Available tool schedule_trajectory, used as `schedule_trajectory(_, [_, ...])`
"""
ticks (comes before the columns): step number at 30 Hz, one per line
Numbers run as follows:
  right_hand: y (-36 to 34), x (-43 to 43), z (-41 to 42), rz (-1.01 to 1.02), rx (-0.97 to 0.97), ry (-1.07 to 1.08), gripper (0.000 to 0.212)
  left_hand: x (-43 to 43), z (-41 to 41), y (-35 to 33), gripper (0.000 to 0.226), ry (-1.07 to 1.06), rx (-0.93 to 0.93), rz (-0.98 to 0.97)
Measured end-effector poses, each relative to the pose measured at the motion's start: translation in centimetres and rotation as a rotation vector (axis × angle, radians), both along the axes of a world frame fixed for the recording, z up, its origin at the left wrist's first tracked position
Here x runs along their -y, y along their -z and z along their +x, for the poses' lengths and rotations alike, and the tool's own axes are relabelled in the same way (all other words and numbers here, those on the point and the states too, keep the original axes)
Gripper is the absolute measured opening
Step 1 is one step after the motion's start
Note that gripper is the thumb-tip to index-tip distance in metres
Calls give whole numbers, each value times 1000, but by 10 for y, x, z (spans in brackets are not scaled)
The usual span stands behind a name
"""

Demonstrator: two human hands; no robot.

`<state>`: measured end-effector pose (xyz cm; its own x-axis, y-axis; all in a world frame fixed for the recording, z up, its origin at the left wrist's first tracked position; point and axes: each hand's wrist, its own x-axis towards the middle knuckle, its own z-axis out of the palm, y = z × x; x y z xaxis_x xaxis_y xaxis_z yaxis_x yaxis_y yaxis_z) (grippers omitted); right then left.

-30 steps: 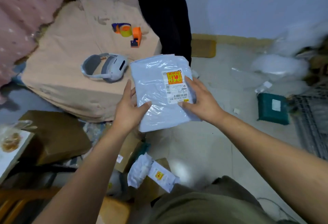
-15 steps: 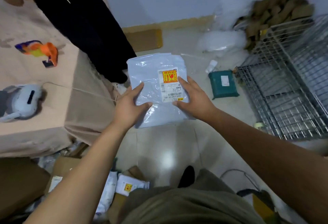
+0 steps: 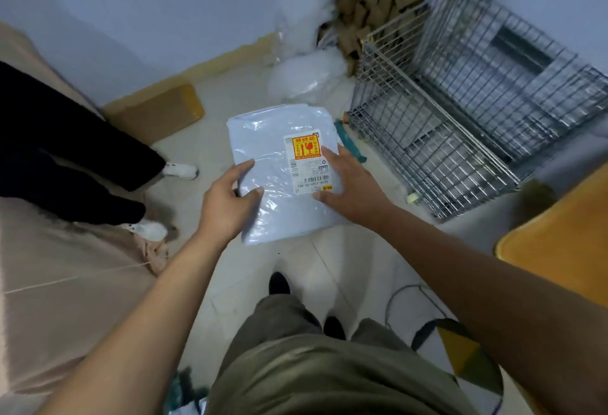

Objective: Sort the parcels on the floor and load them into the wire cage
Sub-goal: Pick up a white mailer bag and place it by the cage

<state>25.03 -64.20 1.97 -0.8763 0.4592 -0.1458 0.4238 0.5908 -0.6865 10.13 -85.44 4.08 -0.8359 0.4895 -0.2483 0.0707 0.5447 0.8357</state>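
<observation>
Parcel (image 3: 283, 177) hangs over the floor (image 3: 329, 266) beside the wire cage (image 3: 460, 125). The left hand (image 3: 227, 204) pinches its edge, and the right hand (image 3: 352, 187) seemingly lies flat on top, fingers spread. Keep it level and lower it inside.

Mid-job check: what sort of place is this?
Likely a room used for parcel sorting: a wire cage on the floor, a cardboard box by the wall, and a labelled parcel.

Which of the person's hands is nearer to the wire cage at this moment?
Right. The right hand rests on the right edge of the parcel, the side facing the wire cage; the left hand grips the parcel's left edge, farther away.
</observation>
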Motion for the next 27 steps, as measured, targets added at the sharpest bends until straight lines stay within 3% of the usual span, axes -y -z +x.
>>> schedule_trajectory(9, [7, -68, -35, 109, 119, 212, 94, -94, -53, 14, 57, 166, 35, 30])
schedule_trajectory(19, [4, -123, -110, 116, 130, 289, 94, -167, -149, 34, 77, 470, -7, -19])
schedule_trajectory(24, [20, -153, -150, 116, 133, 273, 93, -205, -178, 47, 74, 460, 30, 66])
schedule_trajectory(27, [33, -182, -170, 77, 139, 266, 93, -233, -196, 59, 80, 440, 75, 14])
